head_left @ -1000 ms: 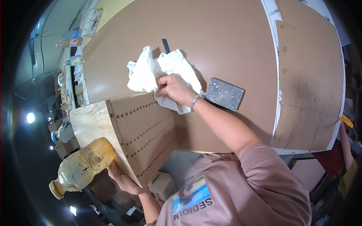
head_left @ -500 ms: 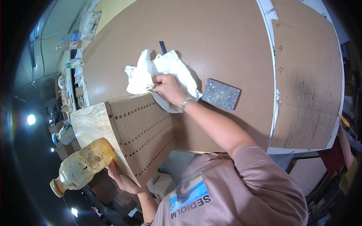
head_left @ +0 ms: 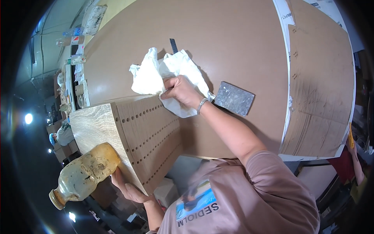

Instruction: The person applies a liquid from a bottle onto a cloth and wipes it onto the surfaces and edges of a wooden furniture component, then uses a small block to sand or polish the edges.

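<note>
My right hand (head_left: pixel 182 91) is closed, its fingers and thumb pinching a crumpled white cloth (head_left: pixel 183 67) just past the far end of a wooden piece. That piece (head_left: pixel 150 134) has rows of round holes along one side and a pale grained face (head_left: pixel 95 123). My left hand (head_left: pixel 130 190) lies against its near edge with fingers stretched out; their tips reach the base of a stained, yellowish clear bottle (head_left: pixel 87 171). The bottle's base is by the pale face and its neck points to the lower left. Whether the fingers press on the bottle, I cannot tell.
A grey speckled block (head_left: pixel 235 98) sits on the brown table (head_left: pixel 233 39), right of the cloth. Past the cloth lies a dark strip (head_left: pixel 173 45). Cardboard (head_left: pixel 321 97) covers the right side. Plastic bottles (head_left: pixel 73 36) stand at far left; other people appear at both sides.
My right hand has shifted slightly to the right with the cloth, and more of the cloth hangs below the fingers. My left hand keeps its place by the bottle; the view has moved a little.
</note>
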Tool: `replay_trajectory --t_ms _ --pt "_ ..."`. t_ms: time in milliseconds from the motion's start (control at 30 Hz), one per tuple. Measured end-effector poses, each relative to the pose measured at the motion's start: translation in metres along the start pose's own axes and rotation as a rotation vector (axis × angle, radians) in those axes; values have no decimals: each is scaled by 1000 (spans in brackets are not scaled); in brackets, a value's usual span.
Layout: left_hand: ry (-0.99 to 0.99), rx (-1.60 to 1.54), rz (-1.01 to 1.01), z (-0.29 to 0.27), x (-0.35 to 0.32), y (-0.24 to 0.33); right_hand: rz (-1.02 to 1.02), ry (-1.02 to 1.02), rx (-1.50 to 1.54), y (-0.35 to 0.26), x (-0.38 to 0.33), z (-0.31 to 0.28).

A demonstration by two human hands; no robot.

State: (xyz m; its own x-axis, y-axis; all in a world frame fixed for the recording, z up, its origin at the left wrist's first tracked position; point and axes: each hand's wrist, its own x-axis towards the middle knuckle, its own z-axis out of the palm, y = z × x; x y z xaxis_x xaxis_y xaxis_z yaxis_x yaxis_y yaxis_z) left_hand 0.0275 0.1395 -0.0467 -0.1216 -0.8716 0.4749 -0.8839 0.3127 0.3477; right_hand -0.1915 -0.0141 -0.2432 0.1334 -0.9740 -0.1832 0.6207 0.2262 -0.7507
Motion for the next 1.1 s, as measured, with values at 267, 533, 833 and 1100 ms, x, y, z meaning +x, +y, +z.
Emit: replay_trajectory --t_ms 267,533,833,1100 --pt "-65 129 222 3 6 14 -97 113 -118 2 6 3" --pt "-20 -14 19 1 2 5 -152 -33 -105 -6 -7 -3" --pt "-37 96 175 4 4 14 -140 163 -240 2 13 11" --pt "21 -79 -55 3 -1 5 -318 174 -294 -13 -95 -2"
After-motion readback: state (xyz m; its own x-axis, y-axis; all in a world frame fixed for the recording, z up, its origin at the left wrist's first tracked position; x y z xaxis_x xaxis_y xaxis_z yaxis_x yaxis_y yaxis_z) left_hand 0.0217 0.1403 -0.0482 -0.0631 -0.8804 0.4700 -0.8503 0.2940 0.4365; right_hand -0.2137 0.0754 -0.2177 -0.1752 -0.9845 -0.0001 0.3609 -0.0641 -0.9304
